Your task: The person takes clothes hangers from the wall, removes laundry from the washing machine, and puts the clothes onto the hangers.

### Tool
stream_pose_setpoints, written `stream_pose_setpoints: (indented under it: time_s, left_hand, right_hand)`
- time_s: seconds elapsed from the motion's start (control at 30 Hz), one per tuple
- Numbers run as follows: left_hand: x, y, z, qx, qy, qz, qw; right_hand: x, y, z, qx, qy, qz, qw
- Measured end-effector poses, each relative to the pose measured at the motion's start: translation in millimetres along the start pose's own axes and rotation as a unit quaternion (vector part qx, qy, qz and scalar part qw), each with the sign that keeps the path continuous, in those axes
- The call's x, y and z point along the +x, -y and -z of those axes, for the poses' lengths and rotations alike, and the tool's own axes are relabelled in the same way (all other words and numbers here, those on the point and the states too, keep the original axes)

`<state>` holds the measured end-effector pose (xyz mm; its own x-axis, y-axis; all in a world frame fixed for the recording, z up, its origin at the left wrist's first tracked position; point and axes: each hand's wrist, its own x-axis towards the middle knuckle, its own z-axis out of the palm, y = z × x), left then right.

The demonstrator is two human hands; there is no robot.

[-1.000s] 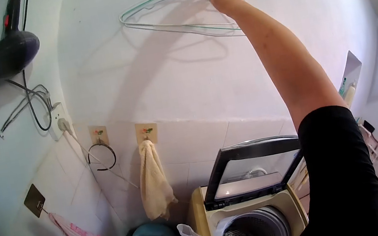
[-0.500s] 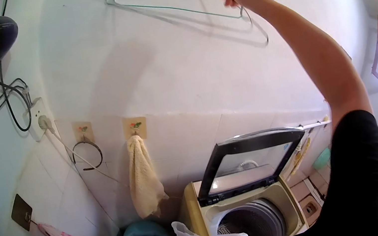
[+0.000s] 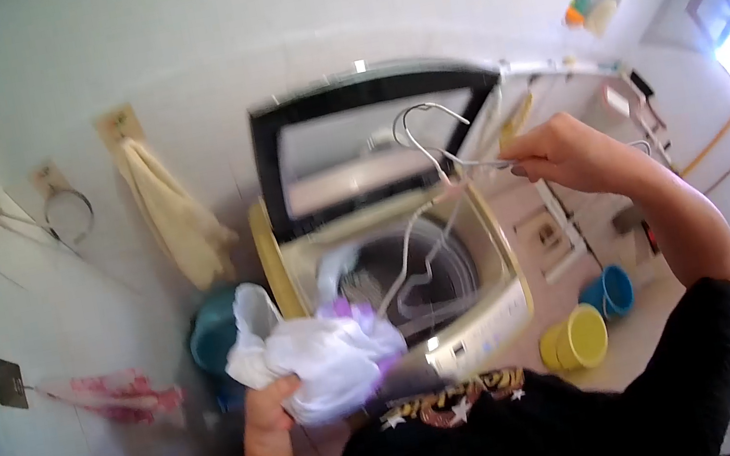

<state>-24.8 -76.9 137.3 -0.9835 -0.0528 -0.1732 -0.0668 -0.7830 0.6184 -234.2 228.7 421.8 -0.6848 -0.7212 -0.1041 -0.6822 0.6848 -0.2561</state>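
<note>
My left hand [image 3: 271, 406] is closed on a bunched white garment [image 3: 335, 362] with purple patches, in front of the washing machine's tub. With fingers pinched, my right hand [image 3: 572, 154] grips thin wire clothes hangers [image 3: 407, 258]; their hooks rise above the tub and their lower wires reach down toward the garment. Motion blur hides how many hangers there are, and whether they touch the cloth. Behind both hands stands the top-loading washing machine [image 3: 512, 295], its dark-framed lid [image 3: 271, 171] raised and its grey drum [image 3: 444, 258] showing.
A yellow towel [image 3: 170, 204] hangs on the wall, with a teal basin [image 3: 212, 338] below it. Farther left hangs a pink cloth [image 3: 126, 395]. A yellow bucket [image 3: 585, 338] and a blue bucket [image 3: 608, 293] stand on the floor at right.
My right hand has come down from high on the wall to above the machine, bringing the hangers. The view has tilted down, and more of the white garment and left hand shows.
</note>
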Motion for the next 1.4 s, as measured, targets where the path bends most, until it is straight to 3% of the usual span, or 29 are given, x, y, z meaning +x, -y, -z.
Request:
stream_pose_setpoints:
  time_s: [0.13, 0.27, 0.33, 0.5, 0.6, 0.77, 0.87, 1.07, 1.17, 1.4]
  left_hand:
    - [-33, 2, -2, 0.039, -0.039, -0.043, 0.998]
    - [-55, 6, -18, 0.06, -0.065, -0.072, 0.993]
    - [-65, 9, -23, 0.063, -0.083, -0.079, 0.991]
    - [-92, -10, 1, 0.105, -0.086, -0.162, 0.977]
    - [-95, -27, -6, 0.09, -0.004, -0.202, 0.975]
    - [-95, -35, -12, 0.122, 0.019, -0.217, 0.968]
    - [-96, -37, -7, 0.127, -0.017, -0.226, 0.966]
    - [-89, -48, -2, 0.136, -0.028, -0.246, 0.959]
    - [-84, -49, 0, 0.124, -0.005, -0.235, 0.964]
    - [-75, -53, 8, 0.178, -0.061, -0.254, 0.949]
  right_hand:
    - [-17, -37, -58, -0.042, 0.059, -0.048, 0.996]
    - [-18, -58, -108, -0.034, 0.033, -0.01, 0.999]
    - [-11, -63, -126, -0.157, 0.049, -0.026, 0.986]
    - [2, -77, -151, -0.149, 0.033, -0.035, 0.988]
    - [13, -90, -164, -0.121, 0.065, -0.045, 0.99]
    - [16, -75, -152, -0.108, 0.138, -0.033, 0.984]
    - [6, -47, -125, -0.137, 0.126, -0.044, 0.982]
    - [8, -73, -133, -0.162, 0.032, -0.024, 0.986]
    - [4, -86, -137, -0.027, -0.039, 0.0, 0.999]
    - [-9, -84, -117, -0.002, -0.067, -0.074, 0.995]
